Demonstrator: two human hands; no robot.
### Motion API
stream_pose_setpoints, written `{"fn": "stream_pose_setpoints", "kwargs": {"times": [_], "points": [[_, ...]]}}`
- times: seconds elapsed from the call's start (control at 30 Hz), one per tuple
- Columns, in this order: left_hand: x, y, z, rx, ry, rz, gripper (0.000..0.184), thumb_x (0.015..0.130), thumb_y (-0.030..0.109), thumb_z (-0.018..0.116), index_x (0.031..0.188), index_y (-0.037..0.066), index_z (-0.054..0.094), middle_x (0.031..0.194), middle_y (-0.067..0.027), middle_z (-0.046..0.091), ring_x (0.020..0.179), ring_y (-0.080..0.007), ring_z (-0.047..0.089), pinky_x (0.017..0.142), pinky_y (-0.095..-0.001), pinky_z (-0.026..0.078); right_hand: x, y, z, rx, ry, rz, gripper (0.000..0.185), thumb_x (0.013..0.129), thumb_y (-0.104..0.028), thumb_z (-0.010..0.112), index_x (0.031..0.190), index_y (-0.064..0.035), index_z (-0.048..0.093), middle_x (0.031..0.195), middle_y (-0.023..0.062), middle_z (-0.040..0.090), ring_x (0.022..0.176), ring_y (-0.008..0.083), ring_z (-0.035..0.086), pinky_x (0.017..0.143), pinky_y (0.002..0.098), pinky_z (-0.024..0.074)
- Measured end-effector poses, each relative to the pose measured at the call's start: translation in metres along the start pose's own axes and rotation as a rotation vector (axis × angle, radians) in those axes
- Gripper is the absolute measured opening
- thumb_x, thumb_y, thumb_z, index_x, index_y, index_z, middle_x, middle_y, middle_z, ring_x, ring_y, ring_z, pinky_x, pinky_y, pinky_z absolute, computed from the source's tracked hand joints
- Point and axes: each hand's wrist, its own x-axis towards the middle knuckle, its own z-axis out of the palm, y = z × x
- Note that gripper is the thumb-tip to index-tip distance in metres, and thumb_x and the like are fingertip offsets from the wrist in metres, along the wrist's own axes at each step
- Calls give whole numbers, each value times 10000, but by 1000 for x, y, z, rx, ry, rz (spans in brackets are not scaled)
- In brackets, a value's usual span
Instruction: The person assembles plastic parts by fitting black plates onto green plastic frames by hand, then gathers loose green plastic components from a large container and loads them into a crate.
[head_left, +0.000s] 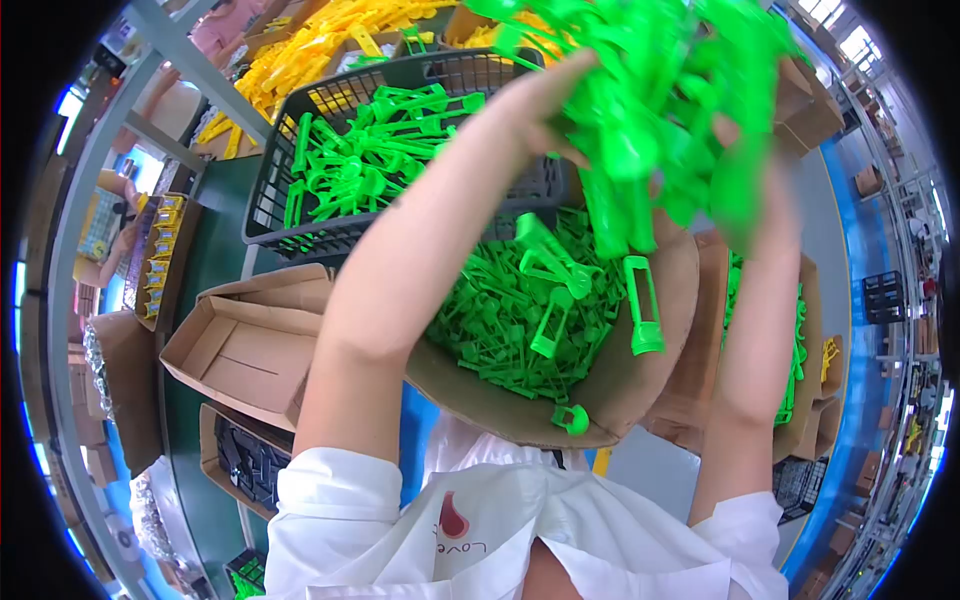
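A large bunch of bright green plastic parts (pixel 640 110) is held up between my two hands, blurred by motion. My left hand (pixel 555 105) grips the bunch from the left, its fingers partly hidden behind the parts. On the other side, my right hand (pixel 750 170) is closed against it and is mostly smeared and covered. Beneath lies a cardboard box (pixel 655 375) with many similar green parts (pixel 500 310) inside. A single long part with a slotted frame (pixel 645 305) shows below the bunch, over the box's right side. It appears to be in the air.
A black plastic crate (pixel 400 225) with more green parts stands on the green table at upper left. Yellow parts (pixel 330 40) are heaped behind it. Flattish cardboard trays (pixel 240 355) sit at left. Another box of green parts (pixel 790 370) is beyond my right arm. Other people work at far left.
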Motion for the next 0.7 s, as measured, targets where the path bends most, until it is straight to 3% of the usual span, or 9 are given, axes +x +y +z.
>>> {"fn": "stream_pose_setpoints", "kwargs": {"times": [0.2, 0.23, 0.3, 0.37, 0.43, 0.5, 0.53, 0.6, 0.7], "points": [[-60, 30, -134, 16, 612, -40, 646, 848, 605, 426, 1331, 177, 396, 1310, -98, 466, 1160, -305, 479, 919, -630, 321, 129, 76, 101, 65, -342, 205, 511, 807, -366, 665, 1187, -62, 509, 1033, 63, 606, 898, 155, 602, 762, 318, 512], [-71, 24, -149, 3, 753, -46, 637, 856, 580, 442, 1344, 176, 377, 1328, -104, 445, 1168, -306, 473, 915, -631, 327, 139, 96, 118, -5, -272, 323, 650, 768, -376, 701, 1306, -129, 431, 1113, 97, 585, 958, 212, 589, 787, 433, 491], [-89, 6, -211, -47, 854, -9, 630, 862, 526, 477, 1360, 162, 347, 1363, -119, 396, 1183, -314, 456, 908, -641, 337, 144, 106, 136, -425, -202, 635, 789, 735, -447, 708, 1378, -178, 337, 1201, 136, 542, 1049, 250, 556, 827, 498, 456], [-112, -5, -224, -102, 1140, 24, 662, 859, 468, 503, 1375, 105, 303, 1384, -139, 358, 1184, -330, 448, 921, -644, 333, 150, 133, 129, -586, -182, 648, 754, 744, -441, 688, 1363, -149, 373, 1155, 160, 573, 927, 235, 618, 785, 410, 491], [-131, -19, -247, 294, 1186, 25, 623, 838, 392, 548, 1304, 10, 391, 1313, -161, 433, 1127, -325, 487, 909, -541, 403, 141, 140, 117, -651, -186, 551, 690, 759, -408, 674, 1334, -125, 420, 1108, 158, 597, 830, 215, 647, 757, 356, 507], [-143, -42, -265, 1295, 1326, 341, 481, 825, 307, 572, 1150, -45, 522, 1139, -175, 543, 1007, -292, 550, 836, -430, 458, 118, 147, 101, -477, -35, 418, 442, 802, -303, 626, 1163, -57, 558, 966, 114, 649, 687, 164, 648, 663, 289, 508], [-148, -49, -218, 1161, 1303, 594, 289, 835, 200, 564, 1003, -32, 600, 961, -161, 586, 868, -254, 582, 743, -354, 473, 105, 157, 83, -416, 30, 364, 381, 813, -281, 614, 1110, -45, 581, 931, 102, 656, 679, 156, 645, 647, 284, 505], [-154, -84, -143, 1085, 1035, 753, 70, 836, 39, 533, 856, -9, 579, 787, -113, 589, 707, -240, 569, 637, -313, 460, 73, 184, 44, -360, 205, 277, 276, 828, -242, 590, 1005, -30, 611, 863, 84, 663, 661, 140, 637, 620, 276, 496], [-140, -183, -90, 1233, 314, 598, 123, 763, 101, 611, 837, 7, 582, 795, -139, 587, 749, -302, 571, 681, -353, 469, 3, 266, -24, -437, 441, 267, 182, 831, -198, 564, 869, -29, 621, 781, 76, 658, 623, 122, 620, 600, 263, 485]]}}
